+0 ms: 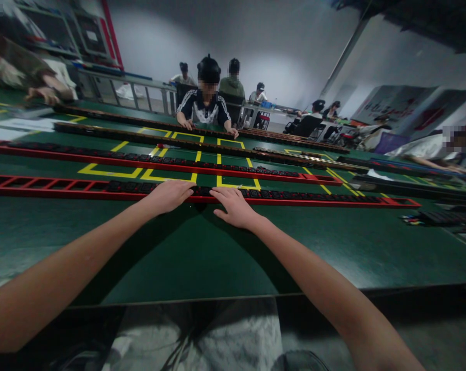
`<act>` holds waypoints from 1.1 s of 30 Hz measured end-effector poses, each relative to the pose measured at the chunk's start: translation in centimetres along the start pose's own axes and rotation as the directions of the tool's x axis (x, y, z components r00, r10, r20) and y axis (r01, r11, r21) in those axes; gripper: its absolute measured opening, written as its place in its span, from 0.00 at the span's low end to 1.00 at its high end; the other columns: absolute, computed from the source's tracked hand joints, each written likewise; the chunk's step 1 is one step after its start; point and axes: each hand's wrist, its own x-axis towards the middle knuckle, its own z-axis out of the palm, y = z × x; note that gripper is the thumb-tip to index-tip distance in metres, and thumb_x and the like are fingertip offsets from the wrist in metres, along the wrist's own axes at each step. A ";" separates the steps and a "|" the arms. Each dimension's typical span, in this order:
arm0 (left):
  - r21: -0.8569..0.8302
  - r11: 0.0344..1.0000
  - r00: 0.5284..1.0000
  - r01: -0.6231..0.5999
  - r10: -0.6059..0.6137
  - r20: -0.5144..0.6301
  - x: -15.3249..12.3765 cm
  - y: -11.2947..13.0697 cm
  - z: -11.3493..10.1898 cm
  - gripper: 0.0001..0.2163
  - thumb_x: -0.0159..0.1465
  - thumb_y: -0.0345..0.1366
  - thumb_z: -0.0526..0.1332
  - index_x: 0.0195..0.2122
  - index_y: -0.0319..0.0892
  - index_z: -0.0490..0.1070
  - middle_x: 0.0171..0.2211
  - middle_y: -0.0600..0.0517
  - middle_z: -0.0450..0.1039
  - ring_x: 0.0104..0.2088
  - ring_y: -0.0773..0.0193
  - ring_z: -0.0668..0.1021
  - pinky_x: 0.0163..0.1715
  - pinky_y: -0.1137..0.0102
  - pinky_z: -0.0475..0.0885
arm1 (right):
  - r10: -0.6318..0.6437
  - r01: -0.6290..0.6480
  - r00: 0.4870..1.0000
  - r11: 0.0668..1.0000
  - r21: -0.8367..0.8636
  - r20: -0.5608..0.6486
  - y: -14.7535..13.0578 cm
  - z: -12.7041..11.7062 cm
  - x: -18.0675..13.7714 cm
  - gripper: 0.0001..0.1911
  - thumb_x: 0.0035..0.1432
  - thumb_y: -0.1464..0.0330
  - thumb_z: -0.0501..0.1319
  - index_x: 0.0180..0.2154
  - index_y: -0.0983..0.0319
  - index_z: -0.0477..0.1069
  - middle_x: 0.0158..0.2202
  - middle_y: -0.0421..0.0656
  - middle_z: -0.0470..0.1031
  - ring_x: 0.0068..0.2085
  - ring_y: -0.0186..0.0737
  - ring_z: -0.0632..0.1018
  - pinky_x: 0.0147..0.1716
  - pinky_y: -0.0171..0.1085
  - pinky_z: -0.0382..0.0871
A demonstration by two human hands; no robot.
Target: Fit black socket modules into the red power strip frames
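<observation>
A long red frame [333,203] lies across the green table close to me, with a row of black square pieces [287,195] in its slots. At the frame's left end several slots show no black piece. My left hand [170,197] rests over the row, palm down, its fingers stretched out on the black pieces. Just to the right, my right hand [233,207] lies on the same row with fingers extended and thumb apart from them. A short stretch of black pieces shows between the two hands. Whatever lies under my fingertips is hidden.
A second red frame [314,179] with black pieces lies parallel behind mine. Farther back are long dark strips [148,135] and yellow tape outlines [238,180]. A person [204,105] works opposite. Dark bars and a bundle with coloured ends [411,220] lie at right.
</observation>
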 end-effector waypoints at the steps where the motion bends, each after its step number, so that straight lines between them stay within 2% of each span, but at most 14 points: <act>1: 0.002 1.000 1.000 -0.008 0.008 -0.001 0.0 -0.1 0.0 0.26 0.76 0.44 0.43 0.65 0.38 0.71 0.62 0.41 0.76 0.60 0.48 0.78 0.60 0.55 0.71 | 0.000 0.000 1.000 1.000 0.002 0.002 0.0 0.0 0.0 0.33 0.69 0.63 0.62 0.71 0.57 0.60 0.73 0.51 0.62 0.72 0.55 0.63 0.71 0.62 0.52; 5: 0.035 0.999 1.000 0.003 -0.004 0.013 0.1 0.0 -0.3 0.25 0.76 0.43 0.44 0.64 0.40 0.72 0.59 0.42 0.78 0.57 0.50 0.80 0.59 0.56 0.72 | 0.009 -0.009 1.000 1.000 0.000 0.014 -0.2 -0.1 0.0 0.33 0.69 0.64 0.62 0.71 0.57 0.60 0.72 0.52 0.62 0.72 0.56 0.63 0.71 0.63 0.52; 9: 0.049 0.999 0.999 0.012 -0.013 0.033 0.3 0.5 -0.5 0.25 0.76 0.42 0.44 0.63 0.38 0.72 0.58 0.40 0.78 0.55 0.48 0.81 0.55 0.56 0.75 | 0.002 -0.002 1.000 1.000 -0.006 0.005 -0.1 -0.1 0.0 0.33 0.69 0.64 0.62 0.71 0.59 0.60 0.72 0.52 0.62 0.72 0.56 0.63 0.71 0.62 0.52; 14: 0.091 0.996 1.000 -0.011 0.012 -0.007 0.2 0.7 0.0 0.23 0.76 0.41 0.45 0.60 0.39 0.72 0.55 0.40 0.80 0.55 0.49 0.81 0.56 0.57 0.74 | 0.015 -0.015 1.000 1.000 -0.015 0.004 -0.2 -0.1 0.0 0.32 0.68 0.64 0.62 0.71 0.59 0.61 0.72 0.53 0.63 0.71 0.56 0.63 0.70 0.62 0.53; 23: 0.065 0.998 0.999 -0.028 0.030 -0.033 0.0 1.1 -0.1 0.19 0.76 0.39 0.46 0.57 0.38 0.72 0.55 0.38 0.79 0.54 0.48 0.81 0.51 0.57 0.73 | 0.056 -0.057 0.998 0.994 -0.092 -0.018 -0.9 0.5 0.1 0.30 0.69 0.65 0.60 0.70 0.60 0.62 0.71 0.54 0.64 0.70 0.57 0.64 0.70 0.64 0.52; 28: 0.067 0.998 0.999 -0.022 0.024 -0.032 0.1 1.5 -0.3 0.17 0.77 0.38 0.47 0.55 0.38 0.71 0.52 0.39 0.80 0.54 0.48 0.81 0.49 0.59 0.72 | -0.028 0.027 1.000 0.985 -0.168 -0.009 -1.7 1.4 2.2 0.30 0.69 0.66 0.59 0.69 0.63 0.62 0.70 0.57 0.65 0.69 0.59 0.65 0.70 0.65 0.51; 33: 0.071 0.995 0.997 -0.068 0.071 -0.036 -0.2 1.2 -0.3 0.17 0.75 0.32 0.45 0.54 0.36 0.71 0.54 0.39 0.79 0.54 0.49 0.80 0.51 0.57 0.72 | -0.058 0.051 0.997 0.990 -0.128 -0.051 -2.7 2.3 4.4 0.31 0.68 0.66 0.59 0.69 0.65 0.62 0.68 0.57 0.67 0.67 0.57 0.67 0.69 0.58 0.57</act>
